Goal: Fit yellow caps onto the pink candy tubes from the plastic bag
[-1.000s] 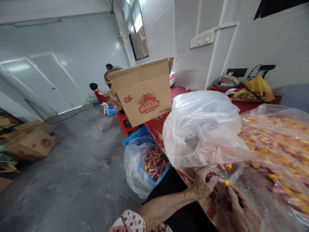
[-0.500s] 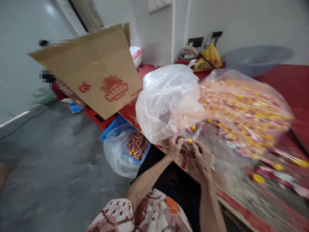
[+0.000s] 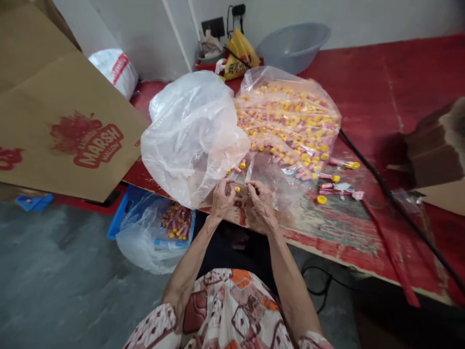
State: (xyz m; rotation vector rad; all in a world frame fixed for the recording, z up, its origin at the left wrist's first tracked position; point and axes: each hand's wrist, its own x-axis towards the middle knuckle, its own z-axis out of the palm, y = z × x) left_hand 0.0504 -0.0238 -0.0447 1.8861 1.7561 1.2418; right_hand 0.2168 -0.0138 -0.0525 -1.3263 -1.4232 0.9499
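At the table's front edge, my left hand is closed on a small tube with a yellow cap. Its cap pokes out towards my other hand, while the body is mostly hidden by my fingers. A little to the right, my right hand has thumb and fingertips pinched together; what they hold, if anything, is too small to make out. Beyond my hands lies a clear plastic bag full of pink tubes with yellow caps. A crumpled whitish plastic bag stands just beyond my left hand.
Below the table edge, a blue crate lined with plastic contains more capped tubes. A large cardboard box fills the left. Loose tubes and a yellow cap lie right, near a black cable. A grey basin stands behind.
The view has swung to the right, bringing more of the red table into sight. Both hands stay close together at the table edge, with the yellow-capped tube still at my left fingertips.
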